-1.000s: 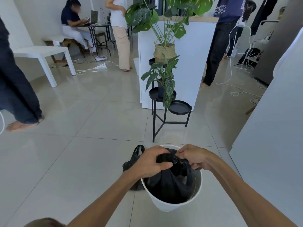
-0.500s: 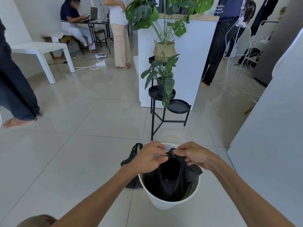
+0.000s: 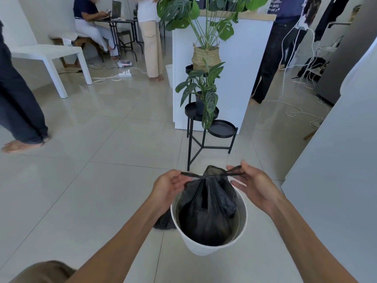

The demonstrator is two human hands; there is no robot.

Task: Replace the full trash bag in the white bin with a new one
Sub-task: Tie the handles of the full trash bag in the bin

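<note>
A round white bin [image 3: 206,249] stands on the tiled floor just in front of me. Inside it sits a full black trash bag [image 3: 206,209], its top gathered into a knot above the rim. My left hand [image 3: 168,185] pinches the bag's left handle strip, pulled out to the left. My right hand [image 3: 252,183] pinches the right handle strip, pulled out to the right. Both strips are taut and level across the knot. Another black bag [image 3: 164,221] lies crumpled on the floor against the bin's left side, mostly hidden by my left forearm.
A black tiered plant stand [image 3: 206,137] with potted plants is right behind the bin, before a white counter [image 3: 240,78]. A pale cabinet wall [image 3: 336,170] rises at the right. Several people stand or sit around; a barefoot leg [image 3: 22,119] at left. Cables [image 3: 295,111] trail on the floor.
My hands were close together over the bag's top. They have drawn apart sideways, each pulling one handle strip, and the bag's neck has cinched into a knot.
</note>
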